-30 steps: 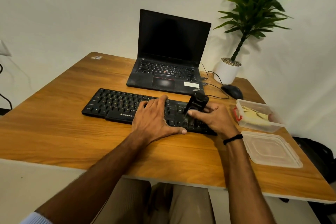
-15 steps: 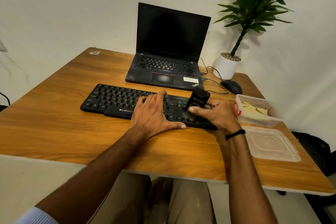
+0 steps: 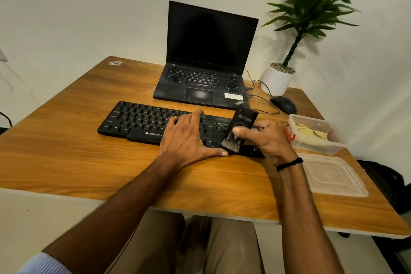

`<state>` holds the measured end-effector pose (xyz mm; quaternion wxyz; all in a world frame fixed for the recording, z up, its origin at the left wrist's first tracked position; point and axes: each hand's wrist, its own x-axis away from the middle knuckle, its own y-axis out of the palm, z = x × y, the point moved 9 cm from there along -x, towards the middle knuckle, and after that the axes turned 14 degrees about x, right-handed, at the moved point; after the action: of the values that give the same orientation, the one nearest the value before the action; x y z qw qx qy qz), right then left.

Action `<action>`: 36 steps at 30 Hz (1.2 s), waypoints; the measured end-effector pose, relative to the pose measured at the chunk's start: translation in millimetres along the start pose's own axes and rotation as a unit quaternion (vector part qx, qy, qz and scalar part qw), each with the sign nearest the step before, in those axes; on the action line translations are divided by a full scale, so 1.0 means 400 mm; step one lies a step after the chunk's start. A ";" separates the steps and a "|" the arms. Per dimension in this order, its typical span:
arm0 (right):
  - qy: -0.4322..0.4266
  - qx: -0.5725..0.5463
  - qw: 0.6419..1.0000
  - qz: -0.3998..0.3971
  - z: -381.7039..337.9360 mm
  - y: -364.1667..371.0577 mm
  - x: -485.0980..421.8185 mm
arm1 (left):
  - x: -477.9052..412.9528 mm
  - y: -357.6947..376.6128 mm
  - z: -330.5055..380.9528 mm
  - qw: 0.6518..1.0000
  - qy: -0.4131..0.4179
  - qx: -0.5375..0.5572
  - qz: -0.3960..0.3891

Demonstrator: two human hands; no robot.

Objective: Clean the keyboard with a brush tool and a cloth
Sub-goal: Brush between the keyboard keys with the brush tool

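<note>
Wide wooden worktop (image 3: pixel 66 151), and across it the black keyboard (image 3: pixel 142 122), lying flat under both hands. The left hand (image 3: pixel 189 140) presses palm-down on the middle keys, fingers (image 3: pixel 195 115) spread and gripping nothing, simply pinning the board. The right hand (image 3: pixel 266 138) is wrapped around the black brush tool (image 3: pixel 241 127), thumb on its front face, bristles pointing down onto the right-hand keys just beside the left thumb. To the right of that hand sits a clear plastic container (image 3: pixel 333 147) with the yellow cloth (image 3: pixel 311 133) inside, its lid (image 3: pixel 331 176) lying nearer the worktop edge.

The keyboard looks light and stiff, likely to skid on smooth wood, so bracing it flat seems sensible. The brush body looks rigid, best gripped mid-body; the bristles should flex. The cloth looks soft and limp, easy to pinch anywhere.

Hidden: the keys beneath both hands, and the keyboard's right end behind the right hand. The lettering on the brush is too blurred to read, and any dust is impossible to make out.
</note>
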<state>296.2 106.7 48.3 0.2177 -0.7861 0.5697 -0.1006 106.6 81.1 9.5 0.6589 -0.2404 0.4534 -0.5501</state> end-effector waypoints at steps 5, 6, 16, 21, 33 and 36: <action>0.054 -0.152 0.973 0.165 0.063 -0.076 -0.027 | 0.002 -0.002 0.002 1.000 -0.006 -0.008 -0.003; 0.057 -0.126 0.975 0.173 0.074 -0.081 -0.030 | 0.001 -0.002 0.001 1.000 -0.008 -0.007 -0.004; 0.035 0.087 0.985 0.146 0.067 -0.029 -0.048 | -0.002 0.002 -0.002 1.000 -0.006 -0.009 -0.002; 0.021 0.162 0.970 0.180 0.045 -0.041 -0.034 | -0.004 0.003 -0.004 1.000 -0.003 -0.009 0.002; -0.023 0.098 0.994 0.048 0.007 0.060 -0.050 | -0.002 0.006 -0.005 1.000 0.001 -0.011 0.005; -0.033 0.118 0.989 0.086 0.001 0.051 -0.052 | -0.002 0.005 -0.004 1.000 0.002 -0.011 0.007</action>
<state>272.4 121.2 40.4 0.3356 -0.7057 0.6119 -0.1225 106.2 82.6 7.4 0.6590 -0.2435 0.4621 -0.5412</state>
